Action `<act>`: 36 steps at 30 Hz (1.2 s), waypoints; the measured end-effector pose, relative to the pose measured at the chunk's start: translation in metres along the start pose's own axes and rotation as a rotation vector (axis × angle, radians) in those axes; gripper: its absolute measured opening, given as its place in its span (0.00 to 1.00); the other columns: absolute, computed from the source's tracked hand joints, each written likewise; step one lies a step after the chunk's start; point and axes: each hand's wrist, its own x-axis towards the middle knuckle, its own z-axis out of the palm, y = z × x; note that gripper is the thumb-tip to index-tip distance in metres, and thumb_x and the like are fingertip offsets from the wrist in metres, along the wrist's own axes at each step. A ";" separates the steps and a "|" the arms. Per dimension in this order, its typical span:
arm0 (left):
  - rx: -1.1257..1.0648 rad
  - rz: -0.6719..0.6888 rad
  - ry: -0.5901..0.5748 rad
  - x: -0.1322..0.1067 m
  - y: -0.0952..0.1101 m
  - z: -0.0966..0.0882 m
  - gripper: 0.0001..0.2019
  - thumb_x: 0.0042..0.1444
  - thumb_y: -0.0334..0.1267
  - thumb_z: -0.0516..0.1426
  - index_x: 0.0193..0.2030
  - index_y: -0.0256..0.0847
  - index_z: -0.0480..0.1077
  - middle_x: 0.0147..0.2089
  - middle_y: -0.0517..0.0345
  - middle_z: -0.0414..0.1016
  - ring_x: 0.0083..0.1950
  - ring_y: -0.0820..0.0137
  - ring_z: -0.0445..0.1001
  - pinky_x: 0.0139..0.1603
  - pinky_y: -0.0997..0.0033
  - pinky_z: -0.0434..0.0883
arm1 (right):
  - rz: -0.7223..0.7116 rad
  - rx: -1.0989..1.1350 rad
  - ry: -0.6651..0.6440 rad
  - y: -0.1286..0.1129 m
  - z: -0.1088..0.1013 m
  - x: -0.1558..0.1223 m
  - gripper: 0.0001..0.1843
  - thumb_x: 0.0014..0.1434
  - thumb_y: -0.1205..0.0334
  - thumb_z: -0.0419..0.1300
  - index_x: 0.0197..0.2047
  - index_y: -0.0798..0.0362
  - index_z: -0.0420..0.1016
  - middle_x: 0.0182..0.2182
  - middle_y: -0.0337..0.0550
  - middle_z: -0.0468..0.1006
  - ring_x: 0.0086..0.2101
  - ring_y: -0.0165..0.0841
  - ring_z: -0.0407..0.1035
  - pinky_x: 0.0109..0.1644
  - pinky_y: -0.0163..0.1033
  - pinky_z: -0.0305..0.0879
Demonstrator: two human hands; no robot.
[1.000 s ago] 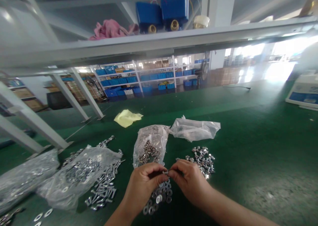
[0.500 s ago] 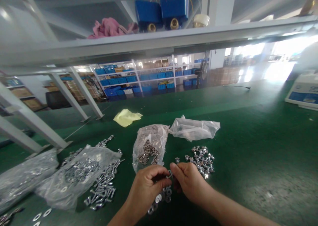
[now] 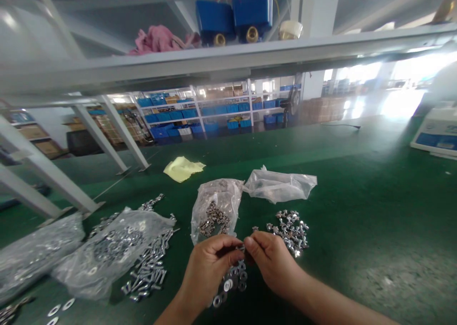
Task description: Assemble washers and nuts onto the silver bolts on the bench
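Note:
My left hand (image 3: 210, 263) is closed in a pinch on a small silvery metal fastener (image 3: 240, 248), mostly covered by the fingertips. Against it, the thumb and bent fingers of my right hand (image 3: 269, 258) pinch together at the same spot; what they grip is largely hidden. Below the hands, loose flat washers (image 3: 228, 284) lie on the green tabletop. Just right of my right hand is a heap of assembled shiny fasteners (image 3: 291, 230). Behind my left hand stands an open clear bag (image 3: 217, 196) with small brownish metal parts inside.
Loose bolts (image 3: 152, 268) are spread at left beside a clear bag of washers (image 3: 117, 244). Another filled bag (image 3: 39, 253) lies farther left. Behind are a crumpled plastic bag (image 3: 282, 184) and yellow paper (image 3: 183, 169). A raised shelf (image 3: 214, 61) crosses above; a white container (image 3: 437, 132) stands right.
Both hands stay in nearly the same place. The fingertips have drawn closer together, and the small fastener between them shows less than before.

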 end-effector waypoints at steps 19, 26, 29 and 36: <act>-0.010 -0.089 -0.018 0.001 0.000 -0.003 0.13 0.52 0.45 0.53 0.36 0.38 0.69 0.27 0.60 0.67 0.28 0.77 0.62 0.28 0.81 0.60 | -0.008 0.115 -0.001 -0.003 -0.007 0.002 0.04 0.53 0.67 0.54 0.34 0.54 0.68 0.28 0.35 0.69 0.29 0.23 0.62 0.32 0.27 0.57; -0.206 -0.159 -0.105 0.003 -0.001 -0.004 0.17 0.50 0.42 0.55 0.46 0.37 0.69 0.35 0.56 0.71 0.36 0.72 0.68 0.38 0.75 0.65 | -0.062 -0.007 0.077 -0.003 -0.007 0.003 0.05 0.55 0.65 0.53 0.34 0.54 0.69 0.28 0.36 0.70 0.29 0.24 0.63 0.33 0.29 0.57; -0.308 -0.208 -0.131 0.002 -0.002 -0.004 0.18 0.51 0.42 0.54 0.48 0.37 0.67 0.37 0.55 0.71 0.38 0.71 0.69 0.41 0.72 0.66 | -0.095 -0.044 0.093 -0.003 -0.008 0.002 0.05 0.54 0.66 0.53 0.34 0.53 0.69 0.28 0.36 0.69 0.29 0.24 0.63 0.33 0.29 0.57; -0.489 -0.267 -0.099 0.002 -0.007 -0.003 0.17 0.50 0.39 0.56 0.46 0.34 0.66 0.35 0.53 0.70 0.34 0.75 0.67 0.37 0.75 0.65 | -0.133 -0.073 0.099 -0.005 -0.009 0.001 0.04 0.54 0.66 0.53 0.34 0.54 0.68 0.28 0.35 0.69 0.29 0.23 0.62 0.33 0.29 0.56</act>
